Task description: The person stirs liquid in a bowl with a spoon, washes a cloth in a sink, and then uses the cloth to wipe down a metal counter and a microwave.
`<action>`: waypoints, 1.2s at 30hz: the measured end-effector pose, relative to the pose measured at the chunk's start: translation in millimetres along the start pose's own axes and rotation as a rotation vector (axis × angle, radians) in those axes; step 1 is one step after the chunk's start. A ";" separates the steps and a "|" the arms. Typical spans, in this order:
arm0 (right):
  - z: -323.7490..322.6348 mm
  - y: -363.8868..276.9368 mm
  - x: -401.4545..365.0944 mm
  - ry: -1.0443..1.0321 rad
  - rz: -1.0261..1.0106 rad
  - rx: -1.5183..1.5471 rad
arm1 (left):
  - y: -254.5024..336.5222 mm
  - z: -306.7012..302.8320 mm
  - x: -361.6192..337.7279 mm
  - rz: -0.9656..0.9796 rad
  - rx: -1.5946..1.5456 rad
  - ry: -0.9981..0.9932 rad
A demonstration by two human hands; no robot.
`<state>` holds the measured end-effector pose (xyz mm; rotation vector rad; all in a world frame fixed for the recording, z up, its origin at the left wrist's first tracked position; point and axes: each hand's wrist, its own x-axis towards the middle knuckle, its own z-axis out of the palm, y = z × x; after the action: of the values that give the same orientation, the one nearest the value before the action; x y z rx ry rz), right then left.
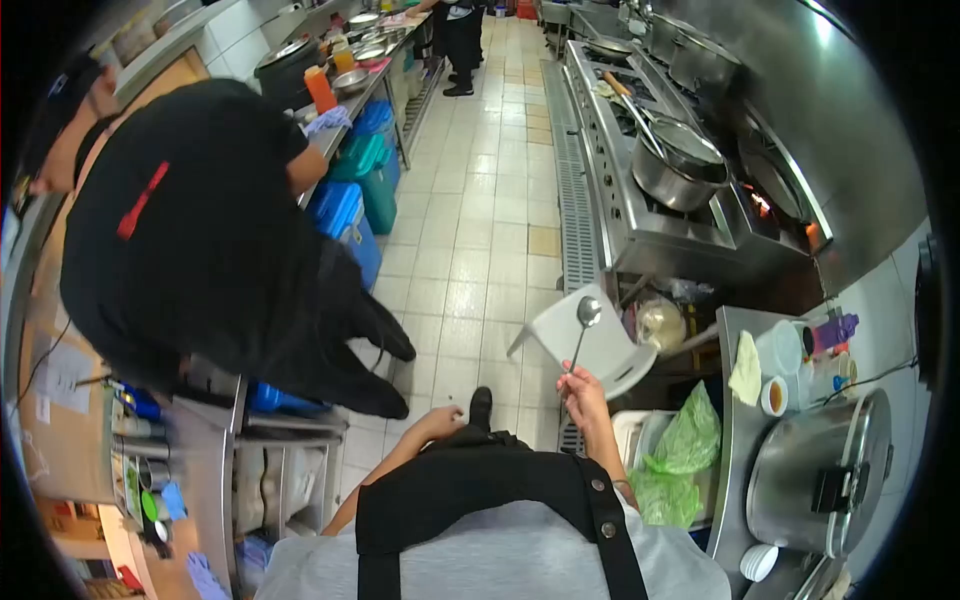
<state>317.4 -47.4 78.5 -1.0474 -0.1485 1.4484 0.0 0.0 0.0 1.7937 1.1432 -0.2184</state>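
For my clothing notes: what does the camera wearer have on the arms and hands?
Forearms bare; left hand and right hand ungloved. The shirt is grey, under a black apron with metal-studded straps.

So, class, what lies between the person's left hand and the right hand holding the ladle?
In the head view, a black shoe on the floor tiles lies between the left hand and the right hand gripping the ladle.
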 end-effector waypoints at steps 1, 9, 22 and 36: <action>3.3 -0.4 -0.2 0.021 0.037 0.011 | 33.0 -17.5 3.5 0.064 -0.045 0.054; 90.3 -93.9 151.6 0.118 -0.108 -0.119 | 201.2 -246.1 198.0 0.521 -0.096 0.360; 81.2 -143.6 382.8 0.484 -0.107 -0.456 | 200.0 -436.3 415.4 0.429 0.098 0.320; 351.0 -297.2 763.5 -0.118 -0.268 -0.837 | 90.8 -744.0 555.0 0.078 -0.065 0.868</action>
<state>452.7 833.4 96.0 -1.5284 -1.0074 1.2048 135.2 914.8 121.2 1.9085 1.6265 0.7049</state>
